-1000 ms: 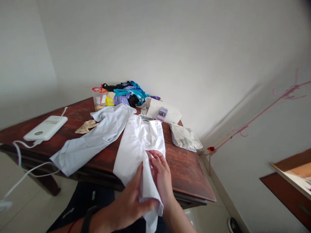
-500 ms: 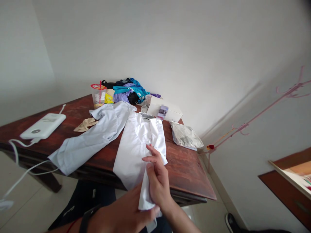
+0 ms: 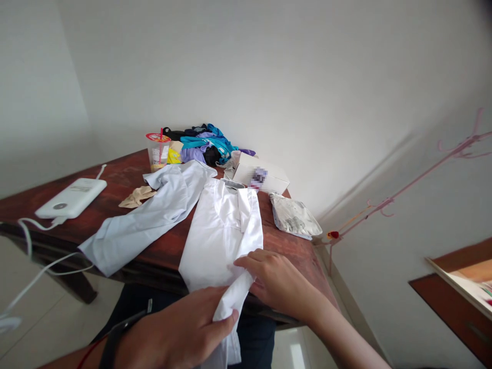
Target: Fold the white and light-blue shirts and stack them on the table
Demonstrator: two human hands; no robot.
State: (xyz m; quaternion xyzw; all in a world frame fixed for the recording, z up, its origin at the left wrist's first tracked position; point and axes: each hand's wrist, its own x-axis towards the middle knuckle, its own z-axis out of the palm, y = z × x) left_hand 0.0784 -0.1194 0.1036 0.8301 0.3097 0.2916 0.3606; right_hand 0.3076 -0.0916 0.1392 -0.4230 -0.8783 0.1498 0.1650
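**A:** So what did our fingers actually have hold of there?

**B:** Our left hand (image 3: 184,318) had its thumb clamped down on a narrow flap of the white garment (image 3: 207,241), no gap to speak of. The other fingertips were behind the cloth, so we couldn't see them. Our right hand (image 3: 282,284) was a bit farther up the same flap, fingers bent in close and pinching it, as far as we could tell.

**A:** And the garment itself?

**B:** Laid across the near edge of the table (image 3: 290,259), around the middle, collar end toward the far edge and the lower end hanging off over our lap.

**A:** Which step did we figure that was?

**B:** Looked to us like turning the side in to make a straight fold, and it wasn't flat yet. We reckoned the next move called for keeping both grips in line, then getting the flap down smooth without twisting it.

**A:** Anything else close by?

**B:** We had the pale blue garment (image 3: 142,228) just left of it, one end poking past the near edge, and a power bank (image 3: 73,199) toward the left end. A folded printed cloth (image 3: 294,215) lay by the right edge. Back at the far edge we had a white box (image 3: 274,184) and a clothes pile (image 3: 211,146).
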